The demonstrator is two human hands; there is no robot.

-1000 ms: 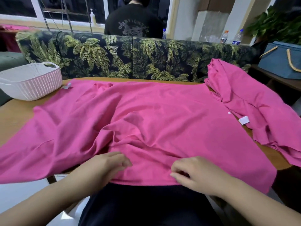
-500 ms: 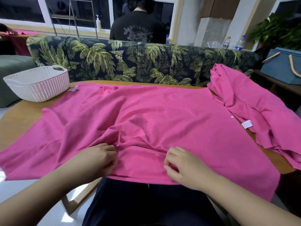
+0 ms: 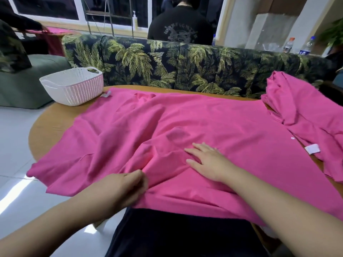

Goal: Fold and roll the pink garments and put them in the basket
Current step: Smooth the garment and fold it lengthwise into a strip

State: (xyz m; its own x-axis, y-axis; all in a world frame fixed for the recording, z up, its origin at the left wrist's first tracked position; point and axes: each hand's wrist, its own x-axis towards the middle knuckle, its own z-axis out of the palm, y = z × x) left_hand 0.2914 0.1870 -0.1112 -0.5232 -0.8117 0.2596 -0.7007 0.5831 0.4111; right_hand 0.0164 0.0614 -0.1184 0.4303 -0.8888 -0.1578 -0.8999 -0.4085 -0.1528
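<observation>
A large pink garment (image 3: 213, 125) lies spread over the round wooden table (image 3: 50, 127), wrinkled in its left half and hanging over the near edge. My left hand (image 3: 126, 186) pinches a fold of this garment at the near edge. Flat on the cloth near the middle, my right hand (image 3: 207, 160) presses down with straight fingers. A second pink garment (image 3: 304, 112) lies crumpled at the table's right side, with a white label showing. The white plastic basket (image 3: 74, 86) stands empty at the table's far left.
A palm-print sofa back (image 3: 176, 64) runs behind the table, and a person in a black shirt (image 3: 180, 28) sits beyond it. Water bottles (image 3: 297, 45) stand at the far right. White floor tiles (image 3: 14, 141) lie to the left.
My right hand has opened and moved forward onto the cloth's middle. My left hand now pinches a fold at the near edge. The view has shifted left and down.
</observation>
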